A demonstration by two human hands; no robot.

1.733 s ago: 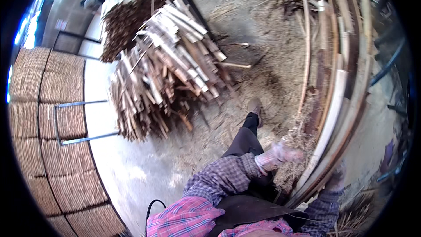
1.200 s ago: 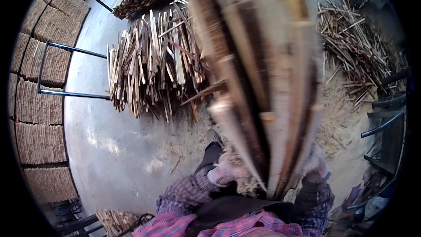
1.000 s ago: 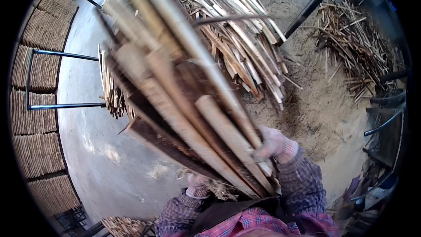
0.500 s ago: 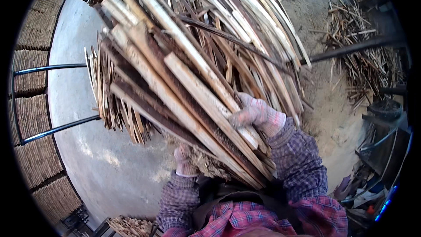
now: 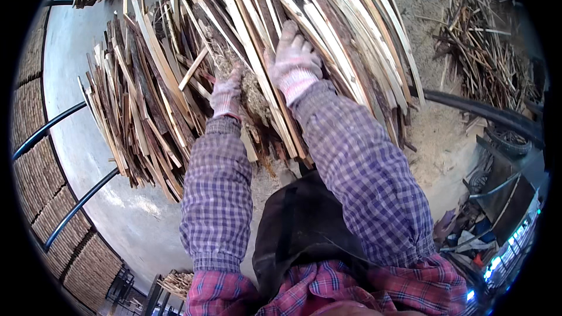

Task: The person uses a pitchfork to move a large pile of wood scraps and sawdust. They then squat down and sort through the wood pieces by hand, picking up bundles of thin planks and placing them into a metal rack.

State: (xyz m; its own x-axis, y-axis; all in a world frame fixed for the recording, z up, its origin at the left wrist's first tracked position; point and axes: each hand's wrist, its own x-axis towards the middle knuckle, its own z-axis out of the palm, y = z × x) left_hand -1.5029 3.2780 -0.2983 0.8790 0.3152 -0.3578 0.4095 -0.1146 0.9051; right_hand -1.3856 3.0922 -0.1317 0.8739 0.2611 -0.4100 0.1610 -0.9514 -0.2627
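Both outstretched, left hand (image 5: 226, 95) and right hand (image 5: 294, 63) seemingly touch wooden strips (image 5: 246, 32).

Stacked bundles (image 5: 35, 158) line the left edge, two metal bars (image 5: 82, 208) crossing before them. At upper right lies a tangled scrap heap (image 5: 477, 58), a dark bar (image 5: 480, 110) below it. Tan dust (image 5: 436, 152) covers the floor nearby.

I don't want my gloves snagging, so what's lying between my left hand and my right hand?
In the head view, a shaggy fibrous clump and pale wooden strips lie between your left hand and right hand.
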